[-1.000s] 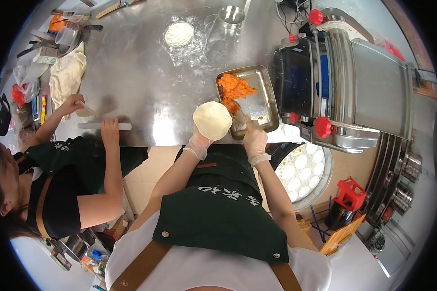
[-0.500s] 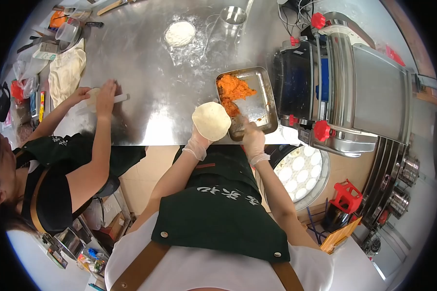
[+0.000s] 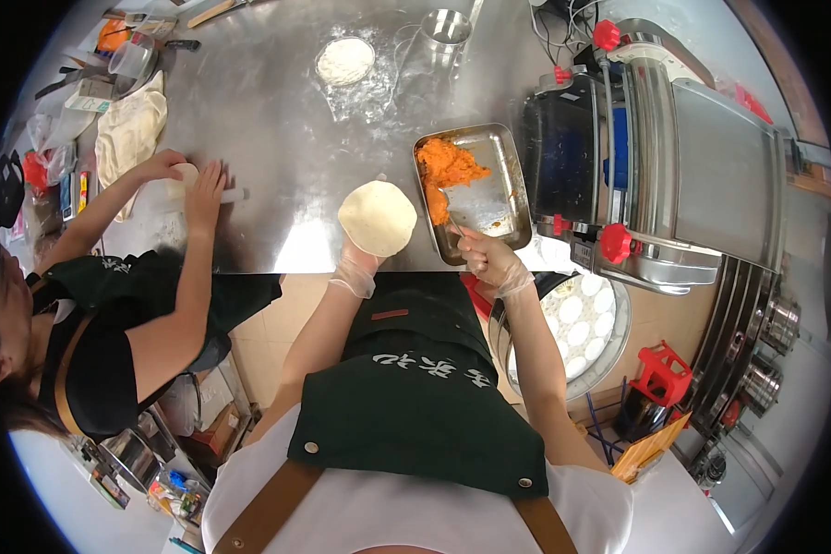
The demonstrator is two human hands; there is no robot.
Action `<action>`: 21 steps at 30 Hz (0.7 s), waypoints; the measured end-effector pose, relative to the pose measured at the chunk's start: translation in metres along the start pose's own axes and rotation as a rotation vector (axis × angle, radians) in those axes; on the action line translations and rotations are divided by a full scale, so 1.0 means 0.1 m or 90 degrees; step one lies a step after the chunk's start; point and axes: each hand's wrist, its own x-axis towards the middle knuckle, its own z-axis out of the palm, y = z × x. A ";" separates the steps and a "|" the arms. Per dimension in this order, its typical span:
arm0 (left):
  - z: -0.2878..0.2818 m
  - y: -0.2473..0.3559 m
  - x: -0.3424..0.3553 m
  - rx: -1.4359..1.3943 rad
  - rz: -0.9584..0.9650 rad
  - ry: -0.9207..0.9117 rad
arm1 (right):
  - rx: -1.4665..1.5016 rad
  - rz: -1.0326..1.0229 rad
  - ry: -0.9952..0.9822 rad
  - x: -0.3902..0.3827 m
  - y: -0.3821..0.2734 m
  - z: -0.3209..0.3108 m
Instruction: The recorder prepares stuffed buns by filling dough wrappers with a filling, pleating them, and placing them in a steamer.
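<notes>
On my gloved left hand (image 3: 360, 261) lies a round, pale dough wrapper (image 3: 377, 219), held over the front edge of the steel table; it hides most of that hand's fingers. To its right stands a rectangular metal tray (image 3: 511, 175) with orange mashed filling (image 3: 450, 163) along its left side. My right hand (image 3: 491, 258), also gloved, is closed round the thin handle of what looks like a metal spoon (image 3: 451, 216). The spoon's head is in the tray, against a smaller clump of filling (image 3: 437, 203).
A mound of flour (image 3: 345, 61) and a metal cup (image 3: 446, 30) stand farther back. At the right is a roller machine (image 3: 651, 157) with red knobs. Below the table edge sits a round tray of white discs (image 3: 577, 323). At the left, a co-worker's hands (image 3: 203, 189) roll dough with a pin.
My left hand has moved slightly left with the dough wrapper, away from the tray. My right hand has turned and shifted a little right, and the spoon now shows clearly against the filling.
</notes>
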 end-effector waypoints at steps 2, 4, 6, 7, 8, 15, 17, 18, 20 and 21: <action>0.01 0.01 0.02 0.015 0.003 -0.008 | -0.014 -0.035 -0.013 -0.03 -0.02 0.04; 0.03 0.00 0.07 0.029 0.007 -0.017 | -0.027 -0.084 0.007 -0.11 -0.02 0.13; 0.08 -0.08 0.15 0.079 -0.015 -0.056 | -0.041 -0.133 0.028 -0.27 0.00 0.30; 0.12 -0.14 0.19 0.078 -0.013 -0.057 | -0.037 -0.168 0.041 -0.38 0.02 0.45; 0.17 -0.23 0.25 0.064 -0.025 -0.100 | -0.034 -0.204 0.055 -0.44 0.07 0.56; 0.95 -0.61 0.19 0.018 -0.113 -0.074 | -0.855 -0.721 0.501 -0.54 0.56 0.84; 0.97 -0.55 0.17 0.047 -0.117 -0.104 | -1.064 -0.807 0.595 -0.71 0.45 0.95; 0.99 -0.50 0.16 0.109 -0.125 -0.111 | -1.063 -0.808 0.597 -0.79 0.39 1.00; 1.05 -0.48 0.11 0.171 -0.137 -0.118 | -1.153 -0.844 0.602 -0.87 0.28 1.05; 1.09 -0.46 0.08 0.215 -0.143 -0.124 | -1.167 -0.887 0.623 -0.84 0.24 1.06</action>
